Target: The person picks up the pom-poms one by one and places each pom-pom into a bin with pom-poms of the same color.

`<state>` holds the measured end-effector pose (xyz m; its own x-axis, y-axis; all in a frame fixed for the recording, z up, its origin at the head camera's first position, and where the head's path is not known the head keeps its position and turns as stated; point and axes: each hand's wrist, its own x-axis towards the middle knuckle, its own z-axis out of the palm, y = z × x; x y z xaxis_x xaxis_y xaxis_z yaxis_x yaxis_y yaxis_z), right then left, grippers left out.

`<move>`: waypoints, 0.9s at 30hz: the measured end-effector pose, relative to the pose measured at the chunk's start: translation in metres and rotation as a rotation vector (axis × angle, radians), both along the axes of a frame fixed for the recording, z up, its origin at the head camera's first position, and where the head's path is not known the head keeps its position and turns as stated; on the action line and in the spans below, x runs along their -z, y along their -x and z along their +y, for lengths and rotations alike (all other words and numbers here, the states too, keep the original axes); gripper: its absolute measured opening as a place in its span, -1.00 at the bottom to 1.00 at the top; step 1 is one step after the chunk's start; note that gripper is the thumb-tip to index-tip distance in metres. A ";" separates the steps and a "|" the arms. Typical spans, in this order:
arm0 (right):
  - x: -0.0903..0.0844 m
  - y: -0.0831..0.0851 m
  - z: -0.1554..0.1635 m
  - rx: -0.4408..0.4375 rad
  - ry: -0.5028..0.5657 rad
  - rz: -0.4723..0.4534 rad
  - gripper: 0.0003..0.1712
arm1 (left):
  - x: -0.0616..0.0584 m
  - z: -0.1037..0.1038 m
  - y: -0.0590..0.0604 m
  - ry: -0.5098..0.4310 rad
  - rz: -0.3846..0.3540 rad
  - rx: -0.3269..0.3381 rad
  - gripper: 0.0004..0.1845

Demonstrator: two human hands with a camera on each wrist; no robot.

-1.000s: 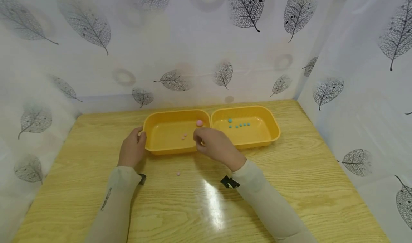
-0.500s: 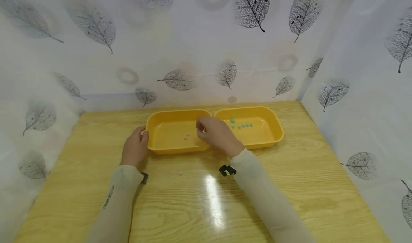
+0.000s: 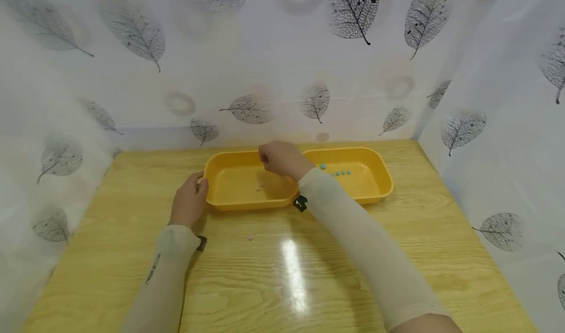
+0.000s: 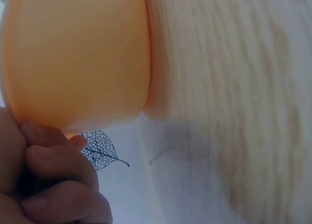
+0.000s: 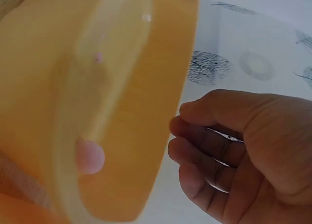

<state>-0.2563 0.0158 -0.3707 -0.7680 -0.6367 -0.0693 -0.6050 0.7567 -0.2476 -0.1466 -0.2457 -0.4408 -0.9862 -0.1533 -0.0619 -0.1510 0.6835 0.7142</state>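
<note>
My left hand (image 3: 189, 200) grips the left end of the left yellow tray (image 3: 247, 205), its curled fingers (image 4: 63, 158) at the tray's end wall in the left wrist view. Over that tray's back rim is my right hand (image 3: 282, 159). Its fingers are loosely bent and the thumb lies near the index fingertip, just outside the wall in the right wrist view; nothing shows between them. Inside the tray are tiny pink pieces (image 3: 258, 189) and a larger pink ball (image 5: 90, 157), which the right hand hides in the head view.
A second yellow tray (image 3: 384, 193) adjoins on the right, with small teal pieces (image 3: 343, 172) and a larger teal one (image 3: 323, 166) inside. One tiny pink piece (image 3: 250, 237) lies on the wooden table (image 3: 238, 284) in front. A leaf-print curtain (image 3: 265, 78) hangs behind.
My right hand has moved back from the front right of the left tray to its far rim, hiding the pink ball. The left hand stays on the tray's end. The view has shifted slightly.
</note>
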 end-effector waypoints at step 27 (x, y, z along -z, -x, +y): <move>0.043 0.015 -0.032 -0.156 -0.324 -0.034 -0.65 | 0.002 -0.003 0.002 -0.007 0.010 -0.001 -0.41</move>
<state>-0.2713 -0.0160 -0.4132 -0.6573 -0.6868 -0.3103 -0.7147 0.6987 -0.0322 -0.1490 -0.2483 -0.4427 -0.9866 -0.1541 -0.0527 -0.1444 0.6781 0.7207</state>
